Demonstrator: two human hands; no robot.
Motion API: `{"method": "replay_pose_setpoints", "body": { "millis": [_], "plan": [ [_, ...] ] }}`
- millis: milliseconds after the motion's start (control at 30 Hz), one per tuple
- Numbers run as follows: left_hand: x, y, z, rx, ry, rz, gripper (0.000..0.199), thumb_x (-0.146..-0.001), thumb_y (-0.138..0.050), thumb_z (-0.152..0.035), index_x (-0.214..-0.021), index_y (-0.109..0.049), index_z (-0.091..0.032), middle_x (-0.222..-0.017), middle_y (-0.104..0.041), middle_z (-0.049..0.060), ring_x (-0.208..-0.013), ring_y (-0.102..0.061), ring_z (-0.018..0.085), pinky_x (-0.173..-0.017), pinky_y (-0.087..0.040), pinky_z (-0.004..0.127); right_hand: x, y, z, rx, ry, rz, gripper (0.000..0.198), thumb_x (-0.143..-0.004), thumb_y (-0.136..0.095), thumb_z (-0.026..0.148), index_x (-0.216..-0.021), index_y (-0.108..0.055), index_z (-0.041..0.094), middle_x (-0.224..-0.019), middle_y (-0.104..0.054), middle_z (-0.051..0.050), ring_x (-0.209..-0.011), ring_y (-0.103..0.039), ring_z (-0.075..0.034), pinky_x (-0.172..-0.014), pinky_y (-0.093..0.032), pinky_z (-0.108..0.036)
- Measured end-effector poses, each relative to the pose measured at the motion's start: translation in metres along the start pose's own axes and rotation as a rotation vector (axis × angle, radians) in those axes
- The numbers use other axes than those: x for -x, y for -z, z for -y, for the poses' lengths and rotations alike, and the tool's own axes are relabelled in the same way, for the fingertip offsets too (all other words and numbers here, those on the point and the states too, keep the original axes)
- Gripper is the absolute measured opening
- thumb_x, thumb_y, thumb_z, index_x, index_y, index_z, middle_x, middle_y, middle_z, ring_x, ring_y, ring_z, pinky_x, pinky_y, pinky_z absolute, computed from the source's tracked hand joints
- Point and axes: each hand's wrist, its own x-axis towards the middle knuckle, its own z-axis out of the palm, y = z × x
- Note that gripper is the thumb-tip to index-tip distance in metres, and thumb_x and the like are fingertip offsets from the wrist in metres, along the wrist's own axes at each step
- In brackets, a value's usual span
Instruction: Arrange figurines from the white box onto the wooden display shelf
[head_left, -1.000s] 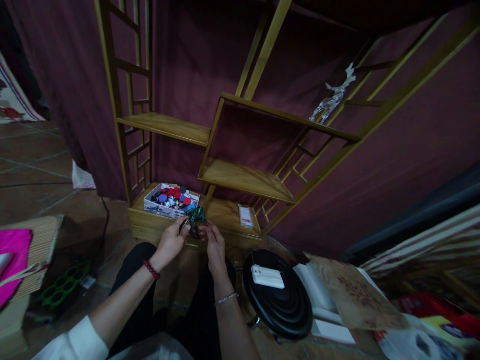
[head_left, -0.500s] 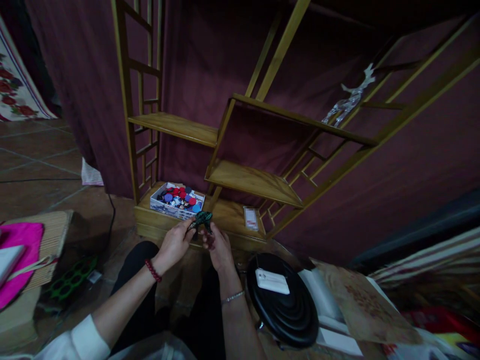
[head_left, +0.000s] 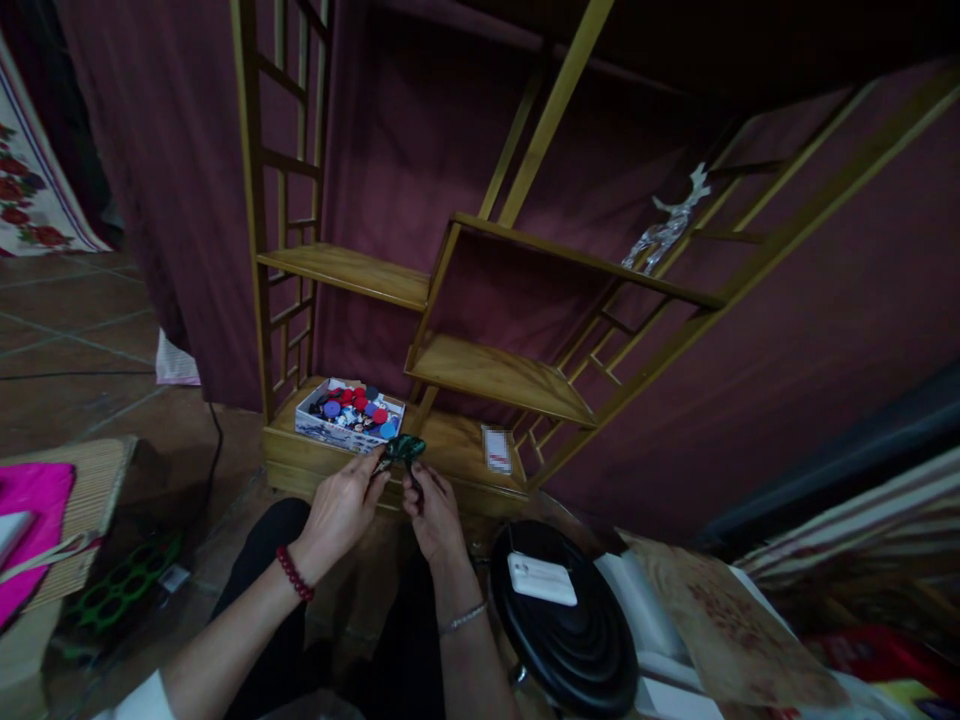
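A small dark green, glossy figurine (head_left: 406,448) is held up in front of the shelf; it looks like an animal, but its kind is hard to make out. My left hand (head_left: 346,507) pinches its left side between thumb and fingers, a red bead bracelet on the wrist. From below right, my right hand (head_left: 433,512) grips a lower part of it with closed fingers. Just behind the hands, an open cardboard box (head_left: 328,431) on the bottom shelf holds several red, blue and purple round pieces and other small items.
The wooden display shelf (head_left: 504,375) fills the space ahead. A clear deer-like ornament (head_left: 667,225) stands on its upper right board, a white card (head_left: 496,450) on the bottom one. At right are a black round stool (head_left: 574,645) with a white phone-like object (head_left: 542,579); left, a mat-topped table (head_left: 94,505).
The figurine has turned in the fingers and shows a smoother side. My right fingers have closed on its lower part. The whole view has shifted slightly.
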Motion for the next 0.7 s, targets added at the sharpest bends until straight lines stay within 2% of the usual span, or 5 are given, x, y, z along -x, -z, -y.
{"method": "replay_pose_setpoints", "body": {
  "millis": [333,533,633,700],
  "plan": [
    [0.000,0.008,-0.005,-0.031,0.038,0.088,0.043,-0.086,-0.030,-0.027,-0.123,-0.043,-0.012,-0.108,-0.060,0.015,-0.096,-0.059,0.024,-0.079,-0.045,0.034,0.003,-0.004,0.005,0.029,0.050,0.021,0.035,-0.053,-0.075,0.036,-0.073,-0.056,0.015,-0.053,-0.052,0.005,-0.041,-0.039,-0.003,-0.036,-0.026,-0.013],
    [-0.005,0.011,-0.008,0.105,0.087,-0.017,0.039,-0.084,-0.034,-0.031,-0.117,-0.050,-0.016,-0.105,-0.063,0.011,-0.096,-0.059,0.023,-0.080,-0.044,0.033,0.011,-0.002,0.015,0.194,0.106,0.019,0.042,-0.064,-0.062,0.055,-0.068,-0.058,0.014,-0.058,-0.059,-0.001,-0.043,-0.044,-0.005,-0.037,-0.027,-0.015],
    [-0.011,0.012,-0.013,0.208,0.154,-0.022,0.041,-0.082,-0.037,-0.034,-0.114,-0.053,-0.015,-0.086,-0.067,0.010,-0.078,-0.063,0.022,-0.071,-0.045,0.030,0.007,0.004,0.018,0.245,0.192,-0.048,0.046,-0.066,-0.056,0.059,-0.072,-0.063,0.014,-0.061,-0.061,-0.003,-0.046,-0.046,-0.007,-0.038,-0.030,-0.017],
    [-0.016,0.014,-0.016,0.321,0.171,-0.007,0.043,-0.081,-0.038,-0.036,-0.114,-0.052,-0.012,-0.072,-0.066,0.007,-0.063,-0.061,0.019,-0.062,-0.045,0.028,0.002,0.007,0.019,0.283,0.268,-0.113,0.045,-0.065,-0.059,0.057,-0.081,-0.066,0.016,-0.068,-0.065,-0.003,-0.053,-0.052,-0.009,-0.044,-0.036,-0.019]
  ]
}}
